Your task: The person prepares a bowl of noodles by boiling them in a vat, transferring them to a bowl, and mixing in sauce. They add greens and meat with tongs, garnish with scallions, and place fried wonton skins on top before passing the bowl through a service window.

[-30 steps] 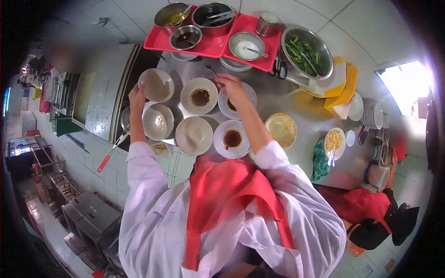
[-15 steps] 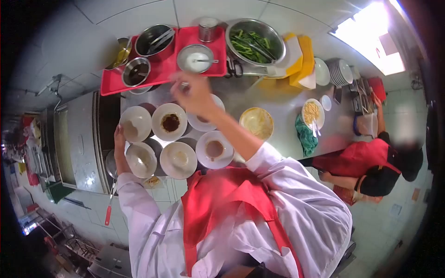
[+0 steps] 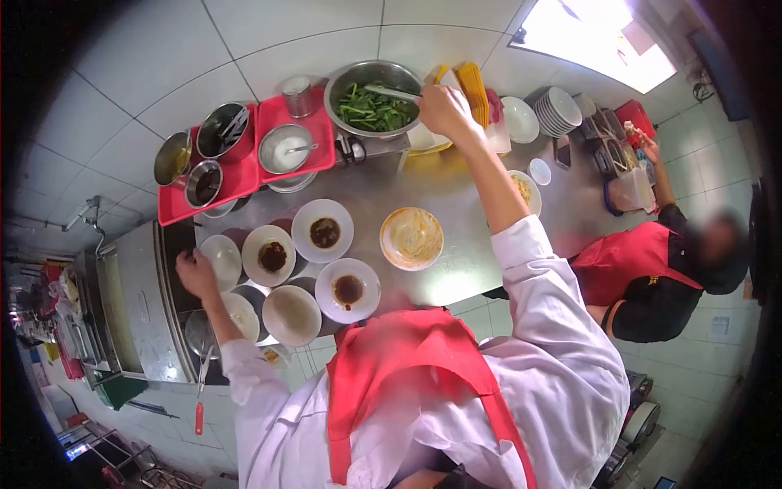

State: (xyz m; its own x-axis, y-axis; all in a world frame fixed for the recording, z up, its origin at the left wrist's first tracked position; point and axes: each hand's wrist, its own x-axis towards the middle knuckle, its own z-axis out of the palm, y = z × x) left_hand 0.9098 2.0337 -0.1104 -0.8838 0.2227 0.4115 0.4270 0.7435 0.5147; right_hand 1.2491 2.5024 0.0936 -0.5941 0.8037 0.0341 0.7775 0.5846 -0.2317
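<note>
My right hand (image 3: 446,112) is closed round the handle end of metal tongs (image 3: 393,94), which reach over the steel bowl (image 3: 332,110) of chopped leafy greens (image 3: 375,112). My left hand (image 3: 198,275) is at the outer rim of a white bowl (image 3: 221,259), its fingers loosely apart and partly curled. Beside it stand other white bowls: one with dark sauce (image 3: 272,257), another with brown sauce (image 3: 324,233), and one with a brown puddle (image 3: 349,290). Nearer me are a pale bowl (image 3: 292,316) and a bowl partly behind my left forearm (image 3: 242,316).
Red trays (image 3: 269,167) along the wall carry seasoning pots and a bowl of white powder (image 3: 285,149). A smeared bowl (image 3: 411,239) sits mid-counter. Stacked plates (image 3: 559,112) and a phone (image 3: 562,152) lie right. Another person in a red apron (image 3: 623,261) works at the far right.
My right hand has moved from above the sauce bowls to the right and taken hold of the tongs at the greens. My left hand has shifted slightly along the left bowl. The view has turned.
</note>
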